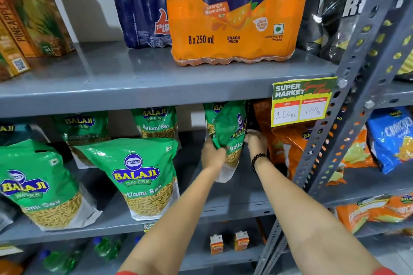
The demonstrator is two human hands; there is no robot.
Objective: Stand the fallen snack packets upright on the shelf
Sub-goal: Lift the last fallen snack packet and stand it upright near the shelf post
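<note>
A green Balaji Ratlami Sev packet (229, 131) is held tilted at the back right of the grey middle shelf (234, 207). My left hand (212, 154) grips its lower left side. My right hand (256, 140), with a black bead bracelet on the wrist, holds its right edge. Another green packet (211, 114) stands behind it. Two large green packets (143, 176) (38, 183) stand upright at the shelf front, and two more (156, 121) (85, 129) stand at the back.
Orange snack packets (281, 145) crowd the shelf right of my hands, beside a grey perforated upright (348, 100) with a yellow price tag (301, 101). The shelf above holds a Fanta pack (237, 13), a blue bottle pack and juice cartons. Small cartons and bottles sit below.
</note>
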